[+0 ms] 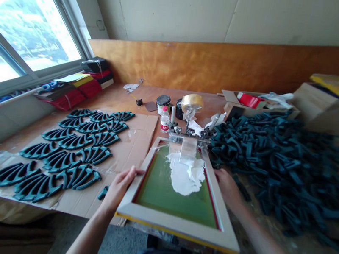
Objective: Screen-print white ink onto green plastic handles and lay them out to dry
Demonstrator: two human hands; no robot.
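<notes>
Your left hand (119, 190) and right hand (227, 187) were apart. The left gripped a pale wooden frame (173, 225); the right lay on its other side, grip unclear. Thick white ink (183, 174) sat on the green mesh (176, 203), and a silver metal clamp (189, 134) held the frame.

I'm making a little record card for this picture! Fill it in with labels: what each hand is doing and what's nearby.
Left hand: holding a wooden screen-printing frame
Right hand: holding the frame's other side
Mesh: green, with white ink on it
Frame's far end: metal hinge clamps
Left side: rows of dark teal curved pieces on cardboard
Right side: heap of teal pieces
Beyond: tape roll
</notes>
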